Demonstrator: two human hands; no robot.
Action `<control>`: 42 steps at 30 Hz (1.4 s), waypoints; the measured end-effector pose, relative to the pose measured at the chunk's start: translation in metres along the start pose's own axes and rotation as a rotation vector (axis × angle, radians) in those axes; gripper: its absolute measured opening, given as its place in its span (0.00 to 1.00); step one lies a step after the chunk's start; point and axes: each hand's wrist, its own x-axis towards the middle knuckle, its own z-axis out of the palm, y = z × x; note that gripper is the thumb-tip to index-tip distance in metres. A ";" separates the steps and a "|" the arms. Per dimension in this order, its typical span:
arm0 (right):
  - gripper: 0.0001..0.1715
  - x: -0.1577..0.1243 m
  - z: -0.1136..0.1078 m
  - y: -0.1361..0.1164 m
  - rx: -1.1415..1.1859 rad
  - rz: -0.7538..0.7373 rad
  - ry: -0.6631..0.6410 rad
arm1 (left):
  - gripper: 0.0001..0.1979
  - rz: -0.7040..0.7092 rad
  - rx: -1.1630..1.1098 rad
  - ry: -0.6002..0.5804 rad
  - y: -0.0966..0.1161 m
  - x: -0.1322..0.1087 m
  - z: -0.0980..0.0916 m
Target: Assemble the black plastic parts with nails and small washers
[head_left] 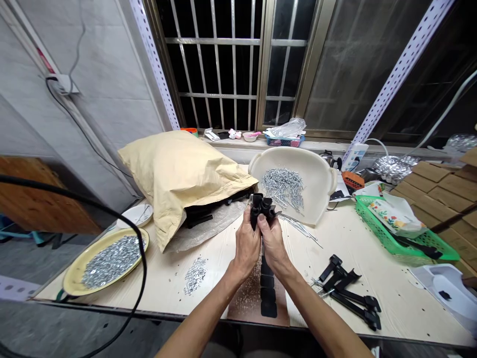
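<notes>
My left hand (pixel 247 242) and my right hand (pixel 273 239) are side by side at the middle of the table, both closed around a bunch of black plastic clamp-like parts (pixel 262 206). Fingers hide the lower portion of the bunch. Below the hands a row of flat black pieces (pixel 268 293) lies on a brown board (pixel 244 303) sprinkled with pale crumbs. Just beyond them, long metal pins (pixel 301 229) lie beside a white scoop-shaped basin (pixel 316 174) holding many more pins. Several black long-handled parts (pixel 346 288) rest to the right of my right forearm.
A large yellowish sack (pixel 179 169) with black parts at its mouth stands left. A yellow tray (pixel 143 243) of small metal pieces and a loose pile (pixel 195 275) lie nearer. At right are a green basket (pixel 372 226) and cardboard boxes (pixel 432 191). A black cable (pixel 143 278) crosses the left foreground.
</notes>
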 end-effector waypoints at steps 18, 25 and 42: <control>0.18 0.003 0.004 -0.023 -0.068 -0.123 0.229 | 0.17 0.105 -0.072 -0.063 -0.007 -0.003 0.001; 0.17 0.014 -0.008 -0.010 -0.190 -0.153 0.248 | 0.16 -0.075 -0.221 0.079 -0.021 0.020 -0.014; 0.21 0.016 -0.008 0.020 0.012 0.048 0.265 | 0.22 -0.209 -0.344 0.089 -0.033 0.026 -0.024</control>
